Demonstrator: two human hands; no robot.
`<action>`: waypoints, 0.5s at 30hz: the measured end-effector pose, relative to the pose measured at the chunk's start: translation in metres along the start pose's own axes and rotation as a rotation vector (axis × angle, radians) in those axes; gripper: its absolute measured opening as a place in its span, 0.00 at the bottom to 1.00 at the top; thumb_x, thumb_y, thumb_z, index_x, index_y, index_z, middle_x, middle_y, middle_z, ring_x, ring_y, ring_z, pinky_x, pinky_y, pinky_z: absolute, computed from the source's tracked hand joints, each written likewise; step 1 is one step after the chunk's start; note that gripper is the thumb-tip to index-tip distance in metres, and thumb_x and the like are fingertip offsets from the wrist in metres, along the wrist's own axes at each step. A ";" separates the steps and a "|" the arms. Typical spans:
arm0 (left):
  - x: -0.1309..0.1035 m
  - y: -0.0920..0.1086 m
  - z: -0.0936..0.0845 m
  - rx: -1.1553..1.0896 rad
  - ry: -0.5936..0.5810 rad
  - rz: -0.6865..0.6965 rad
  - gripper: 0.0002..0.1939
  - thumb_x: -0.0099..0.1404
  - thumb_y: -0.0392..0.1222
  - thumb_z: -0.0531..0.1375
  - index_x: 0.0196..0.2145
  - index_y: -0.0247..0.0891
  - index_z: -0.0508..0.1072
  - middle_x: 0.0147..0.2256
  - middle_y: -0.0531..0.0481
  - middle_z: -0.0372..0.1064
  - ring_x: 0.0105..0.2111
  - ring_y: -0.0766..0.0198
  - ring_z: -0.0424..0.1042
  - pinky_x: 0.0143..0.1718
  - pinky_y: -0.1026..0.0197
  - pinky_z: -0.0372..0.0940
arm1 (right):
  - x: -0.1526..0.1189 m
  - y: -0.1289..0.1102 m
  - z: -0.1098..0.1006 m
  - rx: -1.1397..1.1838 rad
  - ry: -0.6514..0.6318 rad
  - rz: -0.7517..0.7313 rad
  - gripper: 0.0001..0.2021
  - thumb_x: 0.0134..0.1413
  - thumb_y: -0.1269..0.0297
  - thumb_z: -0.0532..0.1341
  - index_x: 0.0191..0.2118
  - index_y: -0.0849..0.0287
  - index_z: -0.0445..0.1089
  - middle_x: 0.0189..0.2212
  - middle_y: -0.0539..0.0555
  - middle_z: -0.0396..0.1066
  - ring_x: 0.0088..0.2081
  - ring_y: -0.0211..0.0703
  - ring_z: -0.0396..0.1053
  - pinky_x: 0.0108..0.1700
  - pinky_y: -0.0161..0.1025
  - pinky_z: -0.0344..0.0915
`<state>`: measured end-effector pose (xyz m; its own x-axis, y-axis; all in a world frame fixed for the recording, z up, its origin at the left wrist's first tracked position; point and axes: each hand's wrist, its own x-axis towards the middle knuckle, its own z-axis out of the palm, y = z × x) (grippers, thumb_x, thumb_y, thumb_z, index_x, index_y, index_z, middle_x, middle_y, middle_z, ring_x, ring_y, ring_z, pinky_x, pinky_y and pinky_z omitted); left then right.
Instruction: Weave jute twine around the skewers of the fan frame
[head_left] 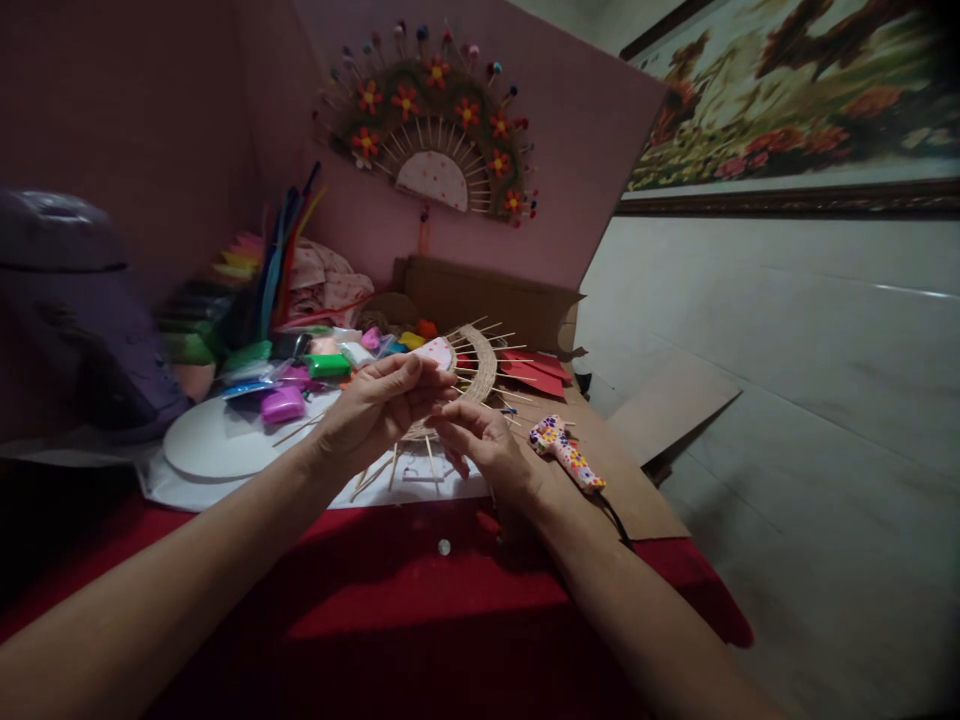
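My left hand [382, 400] and my right hand [487, 445] meet over the table with fingers curled and fingertips pinched close together. Whatever lies between the fingertips is too small or hidden to make out. Just behind and under them is a half-round fan frame [480, 370] of thin wooden sticks with a band of twine woven through. Its dotted white centre piece [435, 352] shows above my left fingers, and part of the frame is hidden by my hands. To the right of my right hand lies a glue gun [570, 455] with a flower pattern.
Packets of coloured clay [328, 365] and a white disc [225, 440] lie on the left. Red sheets [536, 370] rest on cardboard [637, 490] at right. A finished flowered fan [435, 130] hangs on a pink board behind. A small round piece [444, 547] sits on the red cloth [360, 570].
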<state>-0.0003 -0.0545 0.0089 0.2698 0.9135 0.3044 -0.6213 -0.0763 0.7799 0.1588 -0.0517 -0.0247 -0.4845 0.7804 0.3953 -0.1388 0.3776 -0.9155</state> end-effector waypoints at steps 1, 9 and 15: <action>0.001 0.000 -0.001 0.021 0.044 0.011 0.08 0.56 0.40 0.66 0.31 0.33 0.74 0.30 0.46 0.76 0.30 0.65 0.75 0.35 0.64 0.69 | 0.000 0.000 0.000 -0.009 0.049 -0.002 0.10 0.53 0.57 0.61 0.30 0.59 0.67 0.15 0.42 0.56 0.14 0.29 0.51 0.16 0.30 0.48; 0.013 -0.007 -0.021 0.794 0.293 0.031 0.10 0.50 0.41 0.65 0.19 0.33 0.70 0.16 0.54 0.64 0.17 0.73 0.58 0.18 0.68 0.51 | 0.002 0.006 -0.006 0.094 0.405 -0.179 0.11 0.54 0.56 0.62 0.29 0.58 0.65 0.13 0.40 0.48 0.15 0.28 0.44 0.17 0.30 0.43; 0.010 -0.007 -0.026 1.654 0.054 0.008 0.09 0.45 0.38 0.65 0.29 0.39 0.76 0.28 0.49 0.70 0.31 0.59 0.66 0.28 0.62 0.56 | 0.000 0.012 -0.007 -0.046 0.440 -0.231 0.10 0.56 0.57 0.61 0.31 0.58 0.67 0.15 0.41 0.52 0.16 0.29 0.47 0.19 0.31 0.46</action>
<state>-0.0129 -0.0339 -0.0077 0.2246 0.9203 0.3204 0.7923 -0.3639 0.4898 0.1631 -0.0434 -0.0351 -0.0341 0.8064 0.5904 -0.1570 0.5791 -0.8000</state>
